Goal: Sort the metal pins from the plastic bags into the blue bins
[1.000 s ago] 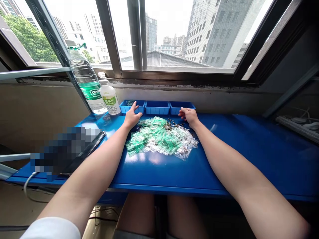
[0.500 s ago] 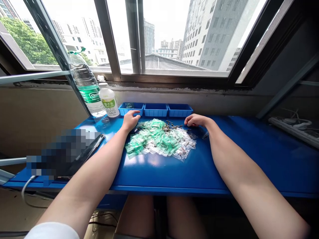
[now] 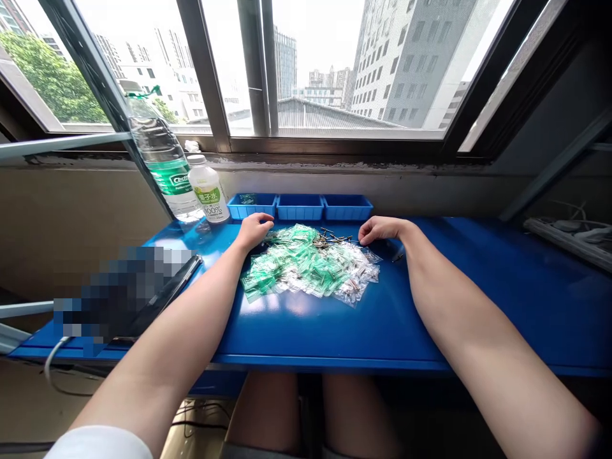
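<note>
A heap of small plastic bags lies on the blue table (image 3: 296, 331), with green bags (image 3: 287, 261) on the left and clear bags (image 3: 356, 274) on the right. Small, thin metal pieces (image 3: 335, 239), resembling screws, are scattered along the heap's far edge. My left hand (image 3: 254, 232) rests at the heap's far left, thumb and index finger slightly apart, with nothing visible in it. At the far right of the heap, my right hand (image 3: 381, 229) has its fingers bent down and pressed together beside the metal pieces. Whatever its fingertips hold, if anything, is too small to make out.
Three blue bins stand behind the heap: a left bin (image 3: 252, 209) with something green in it, a middle bin (image 3: 299, 210) and a right bin (image 3: 347, 210). A large water bottle (image 3: 167, 166) and a white bottle (image 3: 209, 191) stand left. A dark pen-like object (image 3: 398, 255) lies near my right wrist.
My right hand has lowered slightly, its fingertips now nearer the metal pieces. On my left hand the index finger and thumb have drawn closer together. The view has shifted slightly.
</note>
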{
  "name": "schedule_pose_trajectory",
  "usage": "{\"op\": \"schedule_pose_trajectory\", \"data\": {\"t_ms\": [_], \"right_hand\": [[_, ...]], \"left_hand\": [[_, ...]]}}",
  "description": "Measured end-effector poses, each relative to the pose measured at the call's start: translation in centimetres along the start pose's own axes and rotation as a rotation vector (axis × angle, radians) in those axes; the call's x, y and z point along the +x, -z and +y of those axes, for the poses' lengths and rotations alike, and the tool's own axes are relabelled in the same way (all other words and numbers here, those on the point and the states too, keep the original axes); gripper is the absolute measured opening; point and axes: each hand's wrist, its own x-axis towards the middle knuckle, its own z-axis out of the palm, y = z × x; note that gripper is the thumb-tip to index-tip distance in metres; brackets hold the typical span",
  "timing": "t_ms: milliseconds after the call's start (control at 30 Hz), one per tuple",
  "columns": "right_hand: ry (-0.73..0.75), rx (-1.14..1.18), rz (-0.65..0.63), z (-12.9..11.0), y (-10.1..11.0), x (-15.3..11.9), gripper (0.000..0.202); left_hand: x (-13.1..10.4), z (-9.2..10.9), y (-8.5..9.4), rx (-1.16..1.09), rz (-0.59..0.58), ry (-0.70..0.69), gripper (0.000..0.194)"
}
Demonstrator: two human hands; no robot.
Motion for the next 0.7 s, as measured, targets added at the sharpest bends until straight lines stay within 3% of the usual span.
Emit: {"op": "schedule_pose_trajectory", "data": {"t_ms": [67, 133, 233, 300, 533, 633, 700], "right_hand": [[0.034, 0.137, 0.042, 0.9, -0.2, 0.2, 0.028], [0.082, 0.347, 0.168, 1.9, -0.7, 0.6, 0.032], [0.231, 0.721, 0.583, 3.0, -1.6, 1.5, 0.034], [0.263, 0.828, 0.786, 3.2, -2.0, 2.1, 0.029], [0.133, 0.775, 1.246, 1.4, -2.9, 5.2, 0.011], [0.125, 0.697, 1.315, 0.0, -4.1, 6.8, 0.012], [0.147, 0.671, 1.292, -0.9, -4.8, 7.3, 0.014]], "left_hand": [[0.0, 0.0, 0.0, 0.001, -0.005, -0.002, 0.035], [0.0, 0.0, 0.0, 0.006, -0.006, 0.0, 0.035], [0.0, 0.0, -0.1, 0.027, -0.013, -0.006, 0.035], [0.1, -0.1, -0.1, 0.045, -0.017, -0.018, 0.034], [0.1, 0.3, -0.1, 0.083, -0.037, -0.041, 0.034], [0.0, 0.5, -0.1, 0.103, -0.047, -0.053, 0.034], [-0.1, 0.6, 0.0, 0.106, -0.056, -0.046, 0.034]]}}
